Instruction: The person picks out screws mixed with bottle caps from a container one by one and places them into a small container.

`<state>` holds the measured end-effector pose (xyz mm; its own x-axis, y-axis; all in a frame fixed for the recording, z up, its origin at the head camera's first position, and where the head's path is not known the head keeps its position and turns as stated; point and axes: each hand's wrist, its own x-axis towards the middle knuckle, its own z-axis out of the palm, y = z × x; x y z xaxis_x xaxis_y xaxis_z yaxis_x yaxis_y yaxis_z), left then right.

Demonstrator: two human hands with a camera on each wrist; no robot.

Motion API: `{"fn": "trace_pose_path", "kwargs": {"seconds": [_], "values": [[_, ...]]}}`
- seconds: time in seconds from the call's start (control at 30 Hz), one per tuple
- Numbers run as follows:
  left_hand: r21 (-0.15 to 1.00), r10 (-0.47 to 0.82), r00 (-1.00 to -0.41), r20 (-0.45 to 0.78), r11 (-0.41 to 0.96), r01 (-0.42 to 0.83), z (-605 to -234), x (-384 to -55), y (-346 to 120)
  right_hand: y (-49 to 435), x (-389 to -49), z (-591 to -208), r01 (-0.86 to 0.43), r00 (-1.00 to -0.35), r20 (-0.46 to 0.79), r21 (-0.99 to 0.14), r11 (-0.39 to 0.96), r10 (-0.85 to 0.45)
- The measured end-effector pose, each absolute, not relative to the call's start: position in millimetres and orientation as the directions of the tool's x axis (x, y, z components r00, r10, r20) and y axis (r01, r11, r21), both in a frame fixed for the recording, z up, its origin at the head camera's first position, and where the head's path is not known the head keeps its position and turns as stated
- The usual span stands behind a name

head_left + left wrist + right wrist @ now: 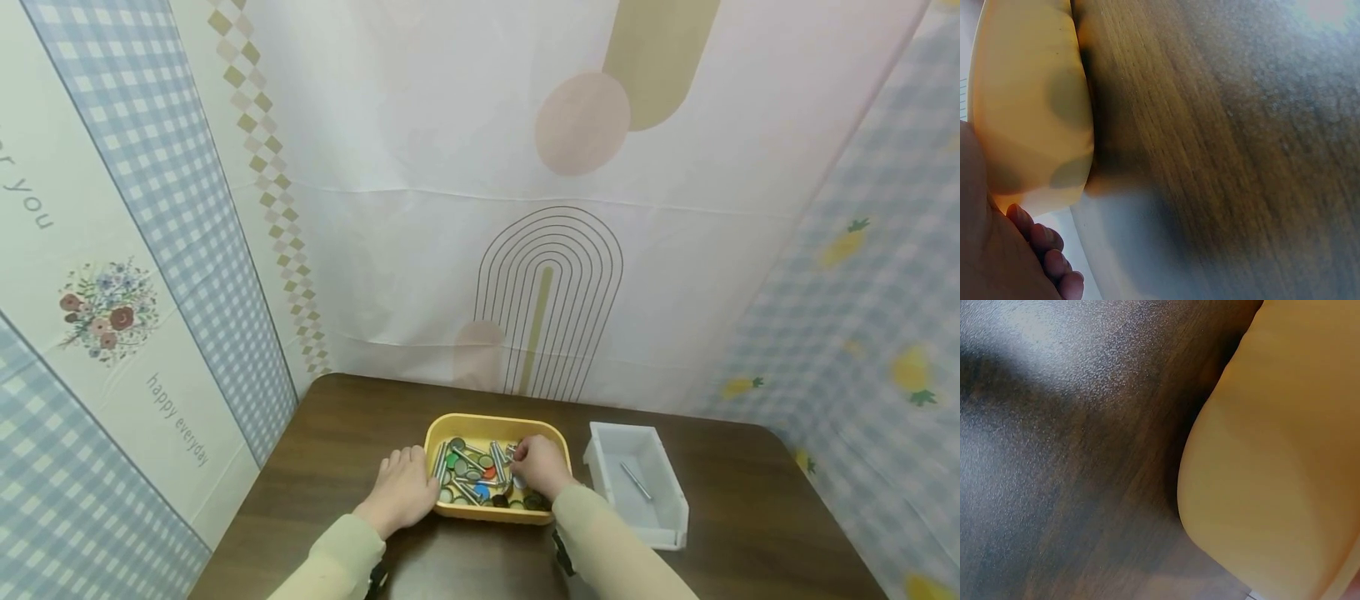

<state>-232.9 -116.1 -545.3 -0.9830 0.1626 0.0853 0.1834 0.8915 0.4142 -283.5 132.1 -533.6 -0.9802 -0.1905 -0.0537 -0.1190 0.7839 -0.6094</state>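
Metal rods [498, 461] lie jumbled with round bottle caps in a yellow bin [495, 516], and I see my right hand [542, 468] reaching over its rim among them, the pieces spread mostly to that hand's left. Its thumb and fingers are drawn together at the tips, down at the pieces, but I cannot tell whether anything sits between them; my right wrist view gives me little beyond the bin's outer wall and the tabletop [1072, 487]. My left hand [401, 490] touches the bin's left side, its back up, fingers loose and slightly apart, pointing away from me along the outer wall; it pinches none of the rods or caps. Between the two hands I can pick out a green cap [452, 460] closer to the left one, a red cap [489, 472] nearer the right fingertips, and a blue cap [482, 492] a little toward me from the red. Dark caps [499, 501] lie on the near side of the right fingertips. To the right of my right hand, just beside the bin, stands a white tray [639, 454], with a single metal rod [636, 481] lying slantwise on its floor.
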Motion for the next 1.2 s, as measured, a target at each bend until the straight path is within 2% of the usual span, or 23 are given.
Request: {"fn": "trace_pose_path", "kwargs": {"seconds": [0.2,0.6,0.83,1.07,1.2], "values": [[0.417,0.16,-0.981,0.11,0.889,0.192,-548,-233,-116,130,-282,-532,-0.111,-0.982,-0.056,-0.607,0.787,-0.181],[0.412,0.161,-0.983,0.085,0.893,0.182,-546,-233,-116,130,-284,-538,-0.071,-0.983,-0.088,-0.619,0.782,-0.159],[0.413,0.161,-0.982,0.096,0.892,0.186,-548,-233,-115,130,-282,-538,-0.111,-0.981,-0.061,-0.589,0.8,-0.181],[0.415,0.166,-0.982,0.085,0.891,0.186,-546,-233,-116,138,-283,-531,-0.174,-0.974,-0.008,-0.619,0.765,-0.228],[0.416,0.161,-0.983,0.092,0.89,0.185,-545,-233,-116,144,-280,-517,-0.141,-0.978,-0.023,-0.66,0.738,-0.207]]}}
